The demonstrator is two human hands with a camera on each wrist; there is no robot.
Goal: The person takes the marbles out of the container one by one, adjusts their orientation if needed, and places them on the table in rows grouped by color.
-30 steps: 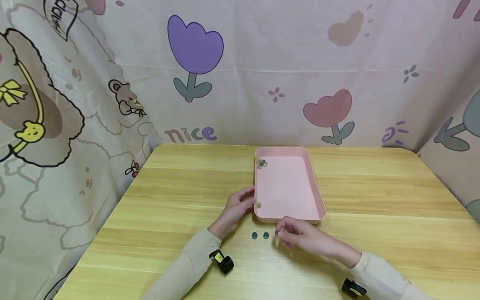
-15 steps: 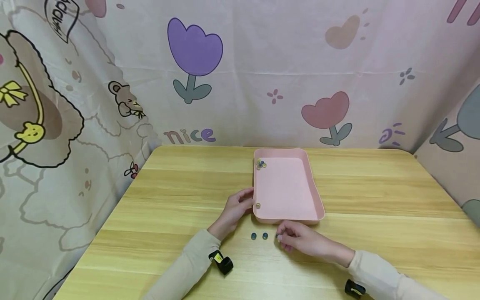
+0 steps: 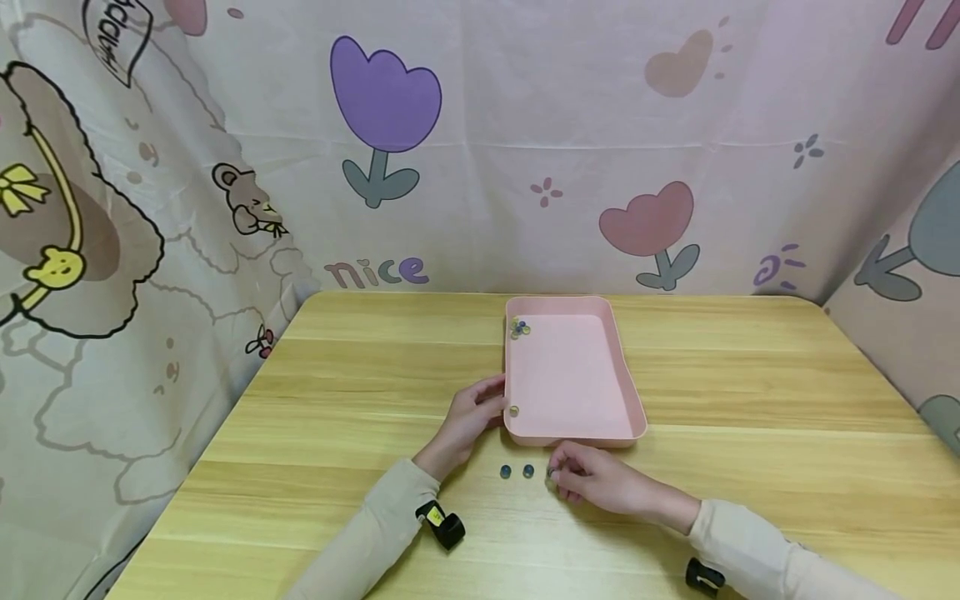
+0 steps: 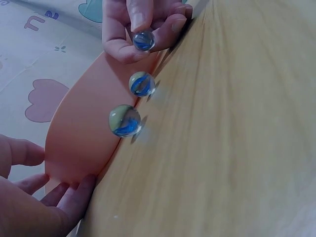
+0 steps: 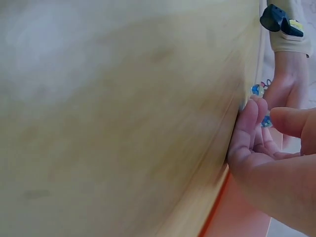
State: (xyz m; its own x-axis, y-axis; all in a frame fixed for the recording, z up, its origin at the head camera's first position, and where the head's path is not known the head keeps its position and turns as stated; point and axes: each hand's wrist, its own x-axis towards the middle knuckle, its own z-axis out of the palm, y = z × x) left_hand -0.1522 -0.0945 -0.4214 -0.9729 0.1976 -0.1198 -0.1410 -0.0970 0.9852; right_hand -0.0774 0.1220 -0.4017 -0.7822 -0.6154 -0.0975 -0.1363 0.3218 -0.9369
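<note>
My right hand pinches a clear glass marble with blue inside between thumb and fingers, just in front of the tray's near wall. To its left, two more blue-swirled marbles stand in a row on the table: a middle marble and a left marble. My left hand rests its fingers against the left outer wall of the pink tray. Inside the tray, a single yellowish marble lies near the left wall, and a cluster of several marbles sits in the far left corner.
The wooden table runs out on both sides of the tray. A patterned cloth hangs behind its far edge and along the left. Black wrist cameras are strapped at the left sleeve and the right sleeve.
The right hand has come down slightly, with the marble still pinched and near the row. Its forearm has shifted a little. The left hand and tray stay in place; the head view drifts slightly.
</note>
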